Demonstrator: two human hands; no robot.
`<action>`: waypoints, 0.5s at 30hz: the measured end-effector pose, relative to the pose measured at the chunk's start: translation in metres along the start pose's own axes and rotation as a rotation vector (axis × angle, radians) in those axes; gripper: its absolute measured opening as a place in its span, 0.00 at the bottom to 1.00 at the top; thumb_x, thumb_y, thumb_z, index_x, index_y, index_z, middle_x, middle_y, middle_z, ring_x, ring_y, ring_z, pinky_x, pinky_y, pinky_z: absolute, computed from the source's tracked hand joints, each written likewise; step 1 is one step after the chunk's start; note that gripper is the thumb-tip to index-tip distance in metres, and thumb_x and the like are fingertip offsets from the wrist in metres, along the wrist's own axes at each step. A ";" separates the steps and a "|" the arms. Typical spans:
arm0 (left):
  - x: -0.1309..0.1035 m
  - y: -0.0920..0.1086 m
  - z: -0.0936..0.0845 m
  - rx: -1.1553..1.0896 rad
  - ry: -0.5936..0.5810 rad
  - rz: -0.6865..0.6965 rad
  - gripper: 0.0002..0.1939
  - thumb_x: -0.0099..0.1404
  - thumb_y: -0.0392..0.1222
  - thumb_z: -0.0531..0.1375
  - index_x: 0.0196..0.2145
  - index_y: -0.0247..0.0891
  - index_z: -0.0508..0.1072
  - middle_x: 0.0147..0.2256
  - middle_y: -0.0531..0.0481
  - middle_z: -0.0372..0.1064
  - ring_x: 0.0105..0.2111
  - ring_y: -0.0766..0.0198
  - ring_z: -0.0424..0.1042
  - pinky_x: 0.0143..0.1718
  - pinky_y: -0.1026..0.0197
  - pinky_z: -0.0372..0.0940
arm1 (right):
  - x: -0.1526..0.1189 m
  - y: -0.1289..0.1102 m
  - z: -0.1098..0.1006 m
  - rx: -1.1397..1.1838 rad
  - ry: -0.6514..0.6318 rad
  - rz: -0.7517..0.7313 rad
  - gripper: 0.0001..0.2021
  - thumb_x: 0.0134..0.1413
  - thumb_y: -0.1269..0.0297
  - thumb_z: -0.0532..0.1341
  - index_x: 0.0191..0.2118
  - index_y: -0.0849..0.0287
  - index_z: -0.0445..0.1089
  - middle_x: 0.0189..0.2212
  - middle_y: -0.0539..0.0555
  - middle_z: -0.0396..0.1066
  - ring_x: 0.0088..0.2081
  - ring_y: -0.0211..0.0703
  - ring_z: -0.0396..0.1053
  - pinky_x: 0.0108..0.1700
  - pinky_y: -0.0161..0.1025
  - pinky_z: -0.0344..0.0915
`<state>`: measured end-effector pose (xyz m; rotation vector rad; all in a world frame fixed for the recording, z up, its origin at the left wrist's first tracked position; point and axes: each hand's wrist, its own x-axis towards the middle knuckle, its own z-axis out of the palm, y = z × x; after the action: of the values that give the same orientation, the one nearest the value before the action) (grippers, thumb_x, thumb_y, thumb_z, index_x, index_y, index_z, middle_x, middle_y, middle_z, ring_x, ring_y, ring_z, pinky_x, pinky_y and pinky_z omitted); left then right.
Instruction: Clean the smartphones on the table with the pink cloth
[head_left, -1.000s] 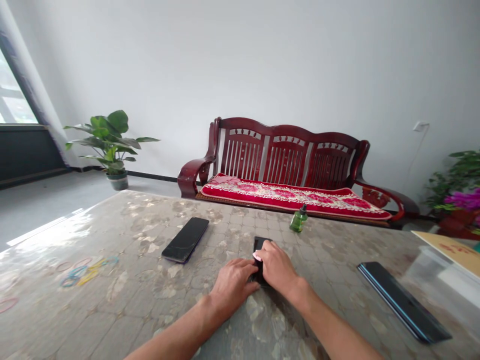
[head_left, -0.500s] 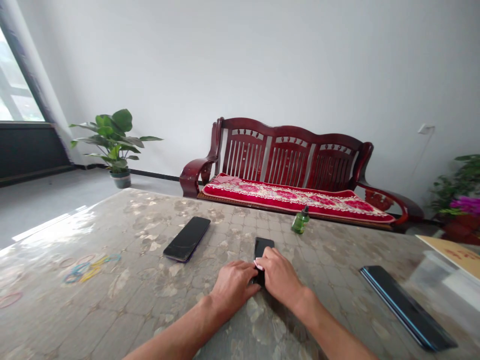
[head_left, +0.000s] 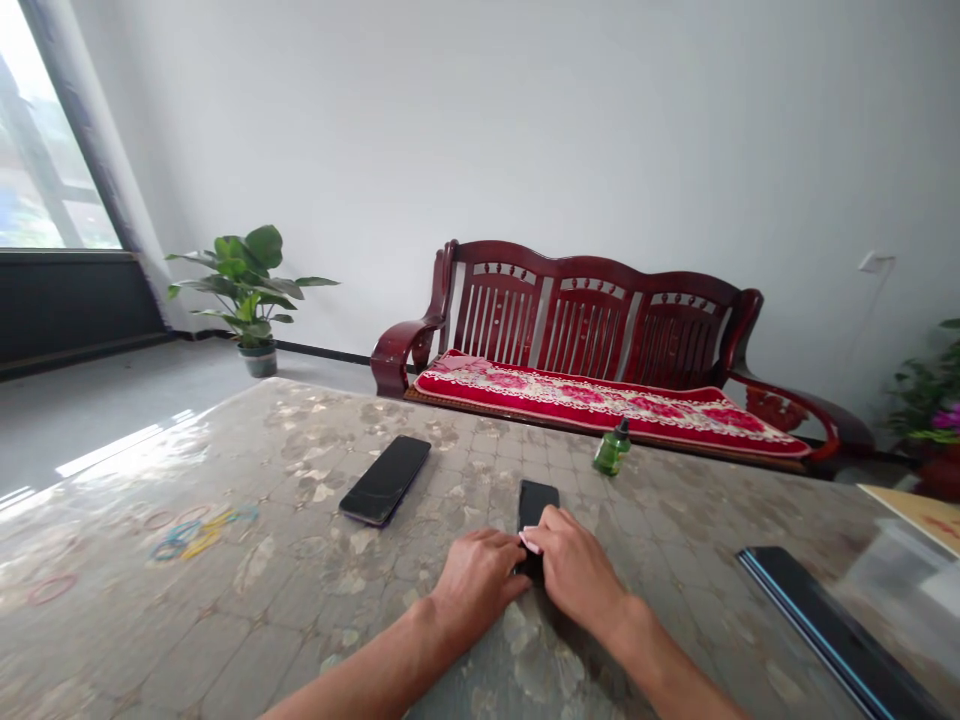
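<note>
Over the patterned table (head_left: 247,630), the right hand (head_left: 579,565), angled inward, pinches a pale pad (head_left: 531,541); the left hand (head_left: 478,575) curls, its grip unclear. Beneath their fingers lies a dark phone (head_left: 538,497), long axis pointing forward.

Head camera: worn, looking forward and down over the worktop (head_left: 225,620)
Forearms (head_left: 375,660): close below
Wall (head_left: 525,120): ahead, well back
</note>
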<state>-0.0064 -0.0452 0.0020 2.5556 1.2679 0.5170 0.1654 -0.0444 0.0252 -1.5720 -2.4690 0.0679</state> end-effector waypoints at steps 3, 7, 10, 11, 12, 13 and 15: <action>0.000 -0.002 0.003 0.005 0.018 0.007 0.06 0.66 0.42 0.60 0.36 0.41 0.77 0.39 0.48 0.77 0.41 0.58 0.74 0.47 0.60 0.66 | 0.014 0.011 0.002 -0.020 0.028 0.050 0.16 0.63 0.74 0.51 0.40 0.54 0.76 0.39 0.55 0.70 0.44 0.42 0.65 0.46 0.34 0.58; -0.001 -0.004 0.005 -0.001 0.057 0.019 0.08 0.67 0.44 0.58 0.36 0.41 0.77 0.37 0.48 0.76 0.40 0.59 0.74 0.47 0.60 0.66 | 0.037 0.023 0.004 -0.024 0.056 0.128 0.16 0.62 0.75 0.51 0.42 0.56 0.76 0.39 0.56 0.71 0.44 0.42 0.66 0.46 0.34 0.58; -0.001 -0.004 0.006 -0.004 0.054 0.016 0.08 0.67 0.44 0.58 0.36 0.41 0.77 0.37 0.48 0.76 0.40 0.59 0.74 0.46 0.60 0.66 | 0.028 0.021 0.002 -0.019 0.041 0.111 0.16 0.61 0.76 0.51 0.38 0.56 0.76 0.37 0.55 0.70 0.43 0.42 0.65 0.45 0.34 0.58; -0.001 -0.004 0.006 -0.005 0.049 0.013 0.08 0.67 0.44 0.58 0.36 0.41 0.77 0.37 0.48 0.76 0.40 0.58 0.74 0.46 0.60 0.66 | 0.021 0.018 0.001 -0.013 0.034 0.092 0.16 0.61 0.76 0.51 0.37 0.56 0.76 0.37 0.54 0.69 0.43 0.42 0.65 0.44 0.34 0.57; -0.001 -0.004 0.007 -0.006 0.046 0.010 0.08 0.67 0.44 0.58 0.36 0.41 0.77 0.37 0.48 0.76 0.40 0.58 0.74 0.46 0.60 0.66 | 0.013 0.015 0.000 -0.005 0.028 0.073 0.16 0.61 0.76 0.51 0.37 0.56 0.76 0.37 0.54 0.69 0.43 0.41 0.65 0.43 0.34 0.57; -0.001 -0.005 0.008 -0.009 0.044 0.010 0.08 0.67 0.44 0.58 0.36 0.41 0.76 0.37 0.48 0.76 0.40 0.58 0.74 0.46 0.60 0.66 | 0.006 0.013 -0.001 0.004 0.024 0.056 0.16 0.61 0.76 0.51 0.36 0.55 0.76 0.37 0.54 0.68 0.42 0.41 0.65 0.43 0.34 0.57; -0.001 -0.005 0.009 -0.014 0.045 0.016 0.09 0.68 0.44 0.58 0.36 0.41 0.76 0.37 0.48 0.76 0.40 0.58 0.73 0.47 0.60 0.66 | -0.002 0.010 -0.002 0.018 0.016 0.041 0.16 0.62 0.75 0.50 0.37 0.55 0.76 0.37 0.54 0.68 0.42 0.41 0.65 0.43 0.34 0.57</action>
<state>-0.0070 -0.0433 -0.0080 2.5582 1.2558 0.5880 0.1757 -0.0423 0.0252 -1.6094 -2.4175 0.0828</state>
